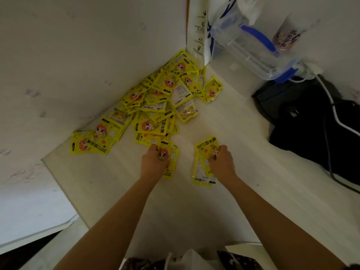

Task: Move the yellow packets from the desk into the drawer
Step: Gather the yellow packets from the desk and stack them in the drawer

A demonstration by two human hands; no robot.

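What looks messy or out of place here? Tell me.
The yellow packets lie in a loose, overlapping heap against the wall, some face down. Each hand, left and right, grips a few. Nothing looks torn or spilled.

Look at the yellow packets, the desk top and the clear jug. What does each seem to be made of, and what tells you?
Yellow packets: likely glossy plastic film; they shine and crinkle.
Desk top: looks like pale wood-grain laminate with a matt finish; faint streaks show, though solid wood cannot be ruled out.
Clear jug: apparently rigid transparent plastic with a blue handle; the wall shows through it.
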